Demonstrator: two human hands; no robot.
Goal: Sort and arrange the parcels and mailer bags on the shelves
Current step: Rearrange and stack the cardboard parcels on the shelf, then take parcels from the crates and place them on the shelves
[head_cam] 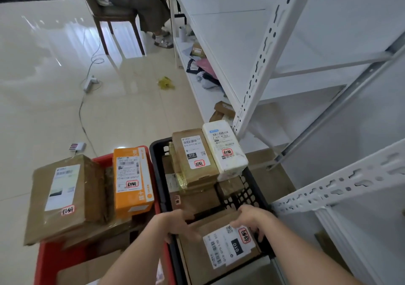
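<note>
White metal shelving (258, 50) fills the right side and runs toward the far end, its upper boards bare and its low board carrying a loose scatter of mailer bags (202, 70) far off and a couple of small cardboard boxes (223, 110) nearer. On the glossy tiled floor (43, 87) at the near left stands a red crate (47, 265), heaped with a big brown carton (65, 194) that overhangs its left rim and an orange box (132, 179) standing beside it on the right. Touching the red crate's right side is a black crate (158, 175), piled with brown parcels; at its far end a brown box (194, 155) and a white parcel (224, 148) lie side by side on top, labels up. At the near end of the black crate lies a flat brown parcel (221, 249) with a white label. The left hand (175, 222) curls over that parcel's far left edge, and the right hand (249, 217) has its grip clamped on the far right corner, fingers bent down over the label. Far left, a seated person's legs (151, 6) show at a wooden chair (109, 10), and a white power strip (89, 83) with its cable lies on the floor.
</note>
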